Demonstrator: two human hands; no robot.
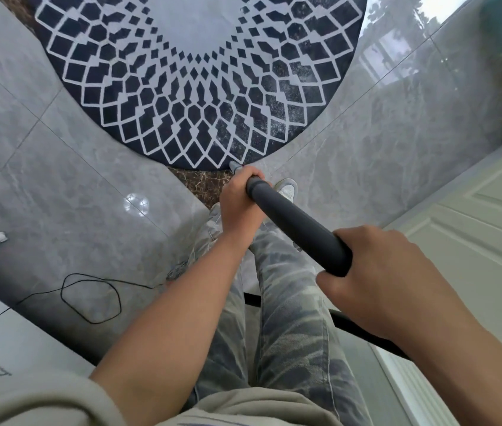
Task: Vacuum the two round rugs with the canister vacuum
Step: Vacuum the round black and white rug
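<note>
Grey marble floor (59, 186) spreads underfoot, where nearest the right hand (388, 278) clenches the upper end of the dark wand (292, 222), farther along the left hand (240, 204) wraps its lower end, and beyond, the wand's tip sits at the near edge of the round black-and-white rug (200, 87).

I am in a room of a home, it seems: glossy grey marble-look floor tiles (59, 179) fill the frame, with a round black-and-white patterned rug (200, 87) lying on them at top centre. A white panelled door or cabinet front (474, 241) stands at the right edge. The tiles at upper right mirror a bright window (397, 50), and a thin black cord (90, 322) loops at lower left.
</note>
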